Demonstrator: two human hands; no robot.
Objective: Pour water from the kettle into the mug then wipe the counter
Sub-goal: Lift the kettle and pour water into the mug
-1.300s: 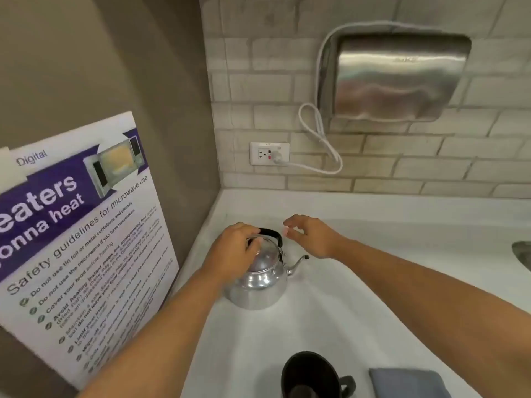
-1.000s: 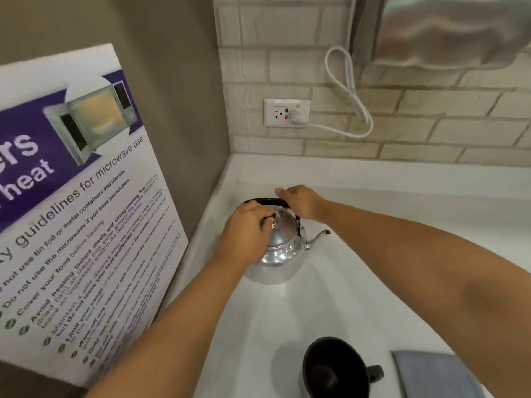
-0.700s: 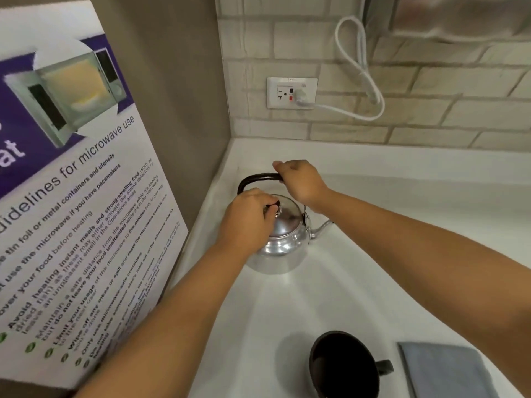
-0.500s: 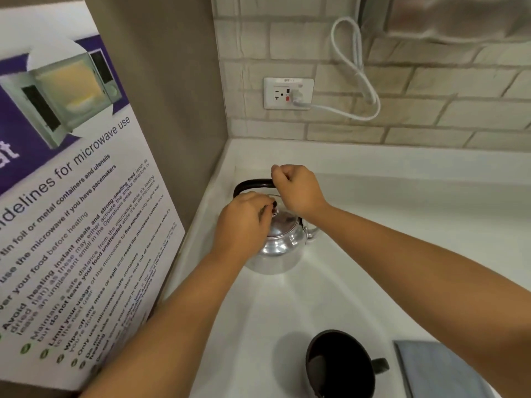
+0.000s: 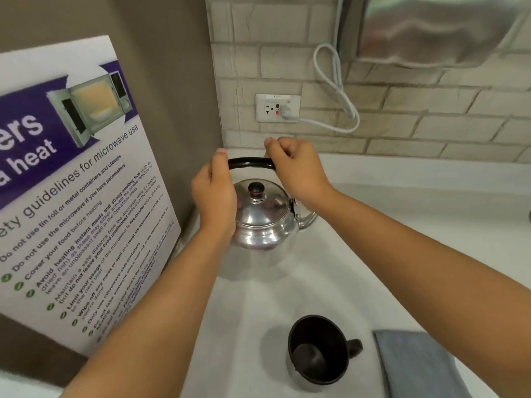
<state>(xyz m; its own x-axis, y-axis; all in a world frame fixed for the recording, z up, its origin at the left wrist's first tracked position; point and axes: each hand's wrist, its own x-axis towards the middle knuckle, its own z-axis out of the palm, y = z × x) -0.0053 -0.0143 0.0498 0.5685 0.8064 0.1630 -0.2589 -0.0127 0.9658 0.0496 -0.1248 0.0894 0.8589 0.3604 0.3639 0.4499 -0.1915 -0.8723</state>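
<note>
A shiny metal kettle [image 5: 263, 218] with a black lid knob stands at the back left corner of the white counter [image 5: 258, 305], spout pointing right. Its black handle [image 5: 250, 163] is upright. My right hand [image 5: 296, 168] is closed around the handle's right end. My left hand [image 5: 214, 196] grips the handle's left end and lies against the kettle's left side. Whether the kettle's base touches the counter is too blurred to tell. A black mug [image 5: 316, 350] stands empty near the front, handle to the right. A folded grey cloth [image 5: 416, 366] lies right of the mug.
A microwave safety poster [image 5: 71, 196] leans against the left wall beside the kettle. On the brick back wall are an outlet [image 5: 277, 107], a looped white cord [image 5: 333, 90] and a steel hand dryer [image 5: 442, 30] above.
My left hand left the lid knob and moved to the handle's left end. My right hand swung the handle upright and closed on it. The view tilted down, then slightly up.
</note>
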